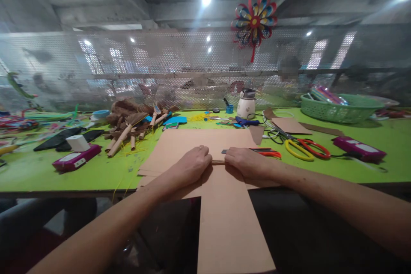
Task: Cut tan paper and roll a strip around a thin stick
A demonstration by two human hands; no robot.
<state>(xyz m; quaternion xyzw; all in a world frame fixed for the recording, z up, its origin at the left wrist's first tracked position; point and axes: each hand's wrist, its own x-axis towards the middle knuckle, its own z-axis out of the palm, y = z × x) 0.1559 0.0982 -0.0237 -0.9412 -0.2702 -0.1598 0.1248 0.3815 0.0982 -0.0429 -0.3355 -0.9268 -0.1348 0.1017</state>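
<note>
A long strip of brown kraft paper (pixel 229 218) hangs from the table's front edge towards me, with a narrow fold of several layers at its far end. My left hand (pixel 196 162) is closed, its fingers pinching the left end of that fold. At the right end, my right hand (pixel 242 162) grips the same fold with curled fingers. Under both hands lie large brown paper sheets (pixel 192 139), stacked and slightly askew. Just behind my right hand rests a tool with a flat metal end and orange-red handle (pixel 272 153), partly hidden.
On the green table (pixel 180 120), yellow- and red-handled scissors (pixel 300 149) lie right, near a purple power strip (pixel 359 149). Another purple power strip (pixel 75 157) and rolled brown paper pieces (pixel 120 140) lie left. Behind stand a white bottle (pixel 246 106) and green basket (pixel 337 109).
</note>
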